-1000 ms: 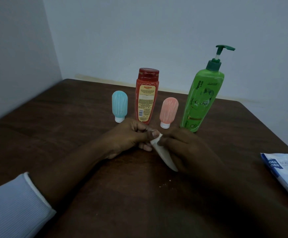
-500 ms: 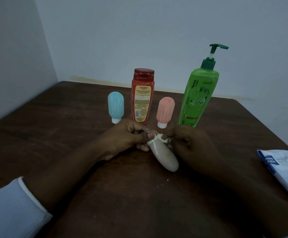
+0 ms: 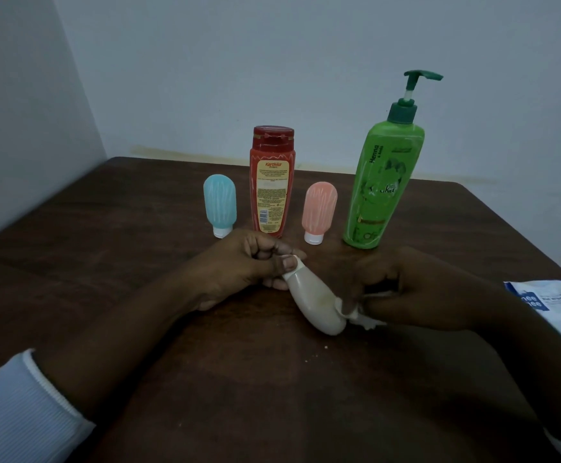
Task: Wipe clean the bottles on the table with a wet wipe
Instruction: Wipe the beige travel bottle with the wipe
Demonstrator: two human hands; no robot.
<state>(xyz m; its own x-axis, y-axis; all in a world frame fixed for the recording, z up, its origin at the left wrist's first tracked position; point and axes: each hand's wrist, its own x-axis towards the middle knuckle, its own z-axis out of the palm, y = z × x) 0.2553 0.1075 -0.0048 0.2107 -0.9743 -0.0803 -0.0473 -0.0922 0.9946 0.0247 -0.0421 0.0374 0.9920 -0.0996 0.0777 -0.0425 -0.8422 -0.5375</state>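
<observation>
The left hand (image 3: 239, 265) pinched the cap end of a small beige squeeze bottle (image 3: 316, 302) over the dark wooden worktop (image 3: 205, 379); the right hand (image 3: 416, 289) pinched a crumpled white wet wipe (image 3: 356, 310) against its rounded end.

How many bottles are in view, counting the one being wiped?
5. Standing in a back row: blue squeeze bottle, red Karthika bottle, pink squeeze bottle, green pump bottle. The beige squeeze bottle is gripped at its cap by the left hand.
</observation>
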